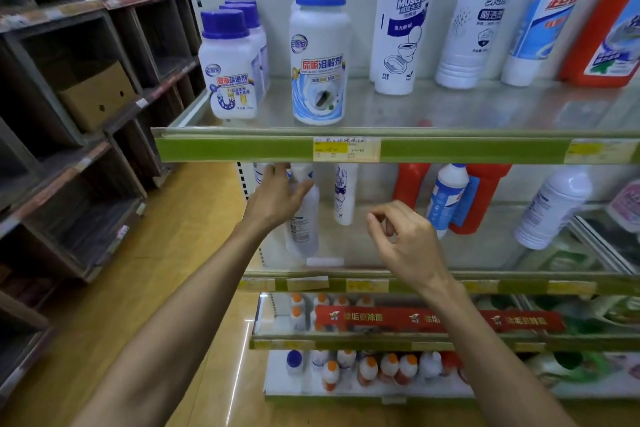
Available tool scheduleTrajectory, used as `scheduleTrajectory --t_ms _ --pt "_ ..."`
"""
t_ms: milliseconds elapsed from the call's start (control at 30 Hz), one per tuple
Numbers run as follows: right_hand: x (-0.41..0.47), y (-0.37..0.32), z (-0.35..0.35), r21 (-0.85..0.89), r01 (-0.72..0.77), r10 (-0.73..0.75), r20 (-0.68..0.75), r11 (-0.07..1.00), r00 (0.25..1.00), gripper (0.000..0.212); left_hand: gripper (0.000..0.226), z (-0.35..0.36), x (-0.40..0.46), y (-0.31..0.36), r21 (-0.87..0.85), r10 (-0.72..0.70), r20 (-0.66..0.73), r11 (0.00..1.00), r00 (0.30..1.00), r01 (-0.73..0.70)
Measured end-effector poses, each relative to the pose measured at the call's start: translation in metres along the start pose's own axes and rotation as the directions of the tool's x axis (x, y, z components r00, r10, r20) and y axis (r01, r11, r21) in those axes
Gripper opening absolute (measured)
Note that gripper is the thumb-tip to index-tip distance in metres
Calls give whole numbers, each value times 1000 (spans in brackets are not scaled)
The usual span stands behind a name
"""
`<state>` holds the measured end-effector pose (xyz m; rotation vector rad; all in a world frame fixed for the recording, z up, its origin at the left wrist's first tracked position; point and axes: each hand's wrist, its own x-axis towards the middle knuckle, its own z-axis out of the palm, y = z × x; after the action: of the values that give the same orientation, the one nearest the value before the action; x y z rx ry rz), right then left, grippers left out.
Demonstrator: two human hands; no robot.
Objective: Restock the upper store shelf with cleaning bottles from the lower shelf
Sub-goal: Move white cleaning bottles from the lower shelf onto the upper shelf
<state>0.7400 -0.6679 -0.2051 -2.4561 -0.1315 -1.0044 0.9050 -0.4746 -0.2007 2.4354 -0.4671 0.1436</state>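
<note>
Left hand [277, 198] reaching under the front lip of the upper shelf [242, 148], forearm stretched up from the bottom left corner, wrist straight. Fingers spread and wrapped on the upper part of a white bottle [304, 218] at the left end of the lower shelf [519, 282], thumb on its right side, fingertips partly hidden behind the green lip. Bottle tilted, base near the front edge, top hidden under the upper shelf.

Right hand [405, 243] raised in front of the lower shelf, forearm rising from the bottom right, wrist bent slightly back. Fingers loosely curled, thumb and forefinger close together, holding nothing, not touching any bottle.

Just right of the grasped bottle, a second white bottle [344, 194] farther back. Further right on the lower shelf, red bottles [485, 191] and a blue-and-white bottle [446, 198], then a leaning white bottle [550, 208] near the right end.

On the upper shelf: blue-capped jars [228, 66] at the left end, one blue-capped jar [320, 52] near the front edge, tall white bottles [405, 17] toward the back and right.
</note>
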Motion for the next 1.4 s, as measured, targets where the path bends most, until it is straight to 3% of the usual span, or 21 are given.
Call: scheduleTrajectory --t_ms 67,133,267,367,433,533,700,767,867,933,1033,1133,1233,1300,1367,1400 --pt "-5 8 -6 -11 -18 18 19 1000 1000 5 66 6 14 5 147 -38 19 988 999 35" --pt "-11 15 -12 -7 -35 35 36 999 999 5 55 9 20 11 186 -44 -13 981 999 46" --pt "-19 28 -20 6 -83 83 55 997 995 4 49 15 12 10 27 -9 -121 1000 993 12" --pt "-18 32 -20 16 -120 118 85 993 989 6 43 15 -6 -2 -180 -64 -214 983 975 25" --pt "-15 31 -16 41 -146 141 114 988 983 7 33 13 -23 -11 -421 -180 -226 904 957 71" --pt "-11 26 -7 113 -177 157 165 978 974 10 38 9 -49 -16 -718 -331 -171 687 928 112" --pt "-8 16 4 222 -335 267 284 916 921 42 32 -14 -85 9 -903 -335 -165 430 928 -5" --pt "-4 8 0 412 -430 326 302 803 896 50 37 -29 -92 21 -927 -305 -191 368 933 -70" --pt "4 -7 -10 747 -524 309 427 409 850 61 47 -54 -94 37 -927 -239 -253 338 937 -164" --pt "13 -15 -17 798 -551 279 487 243 828 71 52 -70 -92 48 -907 -215 -289 372 933 -196" --pt "25 -28 -23 847 -482 240 432 224 870 72 61 -95 -85 66 -891 -228 -321 401 919 -211" --pt "30 -40 -29 908 -332 204 285 257 937 64 51 -119 -77 87 -905 -243 -338 350 909 -243" --pt "29 -57 -43 862 -157 154 93 483 984 53 39 -140 -73 111 -923 -211 -329 278 920 -266" --pt "26 -64 -46 830 -52 91 1 555 996 52 39 -150 -71 123 -932 -173 -324 227 930 -282" --pt "26 -66 -45 880 -81 101 38 467 994 56 39 -157 -71 133 -935 -130 -318 205 939 -288" --pt "29 -67 -46 931 -172 129 137 321 982 61 38 -160 -72 137 -935 -97 -315 200 944 -291"
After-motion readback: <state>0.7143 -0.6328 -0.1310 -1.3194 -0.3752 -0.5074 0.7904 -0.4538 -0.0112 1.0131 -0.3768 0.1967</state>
